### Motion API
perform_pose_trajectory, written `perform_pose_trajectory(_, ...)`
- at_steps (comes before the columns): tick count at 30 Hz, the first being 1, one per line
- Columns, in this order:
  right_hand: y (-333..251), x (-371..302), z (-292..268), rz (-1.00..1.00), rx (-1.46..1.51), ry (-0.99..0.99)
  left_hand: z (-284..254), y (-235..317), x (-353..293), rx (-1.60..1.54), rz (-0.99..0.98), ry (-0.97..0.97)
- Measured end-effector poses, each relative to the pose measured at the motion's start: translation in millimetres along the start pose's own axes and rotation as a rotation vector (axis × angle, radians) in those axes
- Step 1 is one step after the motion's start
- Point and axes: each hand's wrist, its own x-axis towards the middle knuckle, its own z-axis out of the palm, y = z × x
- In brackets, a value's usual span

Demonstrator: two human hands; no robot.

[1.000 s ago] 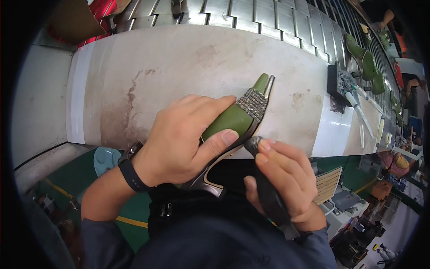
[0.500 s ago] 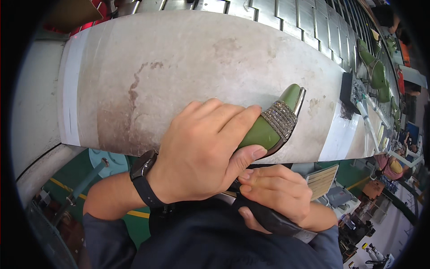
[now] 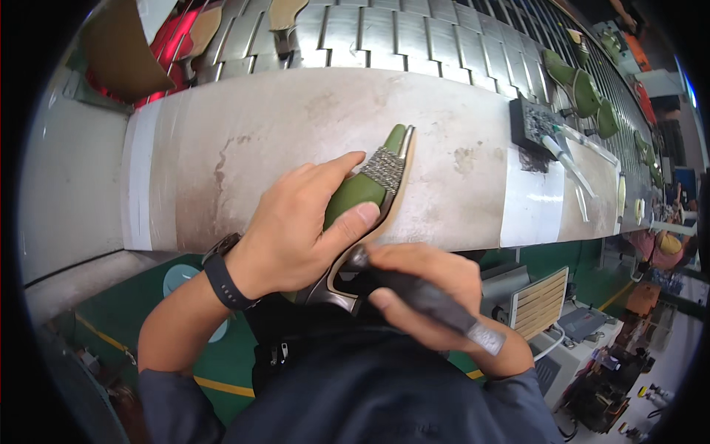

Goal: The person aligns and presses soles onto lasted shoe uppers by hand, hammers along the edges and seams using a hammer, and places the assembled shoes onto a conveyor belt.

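Observation:
My left hand [image 3: 292, 226], with a dark watch strap at its wrist, is wrapped round a green pointed high-heeled shoe [image 3: 345, 201]. A glittering grey band [image 3: 384, 169] crosses its front part. The toe points away from me over the bench, and the sole edge faces right. My right hand [image 3: 433, 285] is closed round a black tool [image 3: 421, 296] with a thick grip and a pale metal butt. Its small rounded dark head [image 3: 359, 257] is by the sole's edge near the arch; whether it touches cannot be made out. The heel [image 3: 330, 296] hangs nearest my body.
A stained pale bench [image 3: 274, 118] lies in front of me. Behind it runs a metal slat conveyor [image 3: 384, 33], with green shoes [image 3: 584, 92] at right. A black block [image 3: 529, 122] and white pen-like sticks [image 3: 573, 166] lie on the bench's right. A light blue stool [image 3: 181, 277] stands below left.
The shoe is turned more upright in my left hand, showing more sole edge and the heel. My right hand has brought the tool up to the sole. The view has shifted.

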Motion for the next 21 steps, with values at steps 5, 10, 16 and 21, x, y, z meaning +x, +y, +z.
perform_pose_trajectory(5,-0.4,4.3,-32.2,0.139,0.289,0.392,7.8,29.9,24.8,0.010,-0.189,-0.120)
perform_pose_trajectory(10,4.6,29.0,-41.2,0.230,0.202,0.234,20.7,25.0,26.8,0.115,-0.101,-0.039)
perform_pose_trajectory(16,7.6,54.8,-56.2,0.262,0.188,0.147,16.9,24.3,26.0,0.167,-0.139,-0.078)
perform_pose_trajectory(21,9.2,53.7,-49.3,0.231,0.174,0.237,16.7,26.0,26.1,0.179,-0.112,-0.076)
